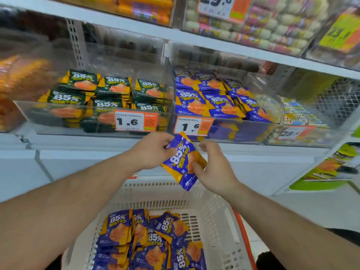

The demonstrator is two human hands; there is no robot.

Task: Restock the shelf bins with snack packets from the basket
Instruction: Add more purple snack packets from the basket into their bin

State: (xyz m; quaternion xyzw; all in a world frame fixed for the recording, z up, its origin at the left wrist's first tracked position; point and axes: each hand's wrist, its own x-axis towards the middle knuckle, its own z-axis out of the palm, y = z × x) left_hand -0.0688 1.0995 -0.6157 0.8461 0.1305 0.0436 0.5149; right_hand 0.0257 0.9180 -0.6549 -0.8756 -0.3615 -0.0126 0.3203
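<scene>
A purple and orange snack packet marked 85% hangs tilted below the shelf edge. My left hand pinches its upper left corner. My right hand sits at its right edge with the thumb on the packet and the fingers curled. Directly above is the clear bin of purple packets with a 1.6 price tag. Beneath my arms the white plastic basket holds several more purple packets.
The neighbouring clear bin on the left holds green packets, also priced 1.6. More bins with other snacks fill the upper shelf and the right side. A white shelf front runs below the bins.
</scene>
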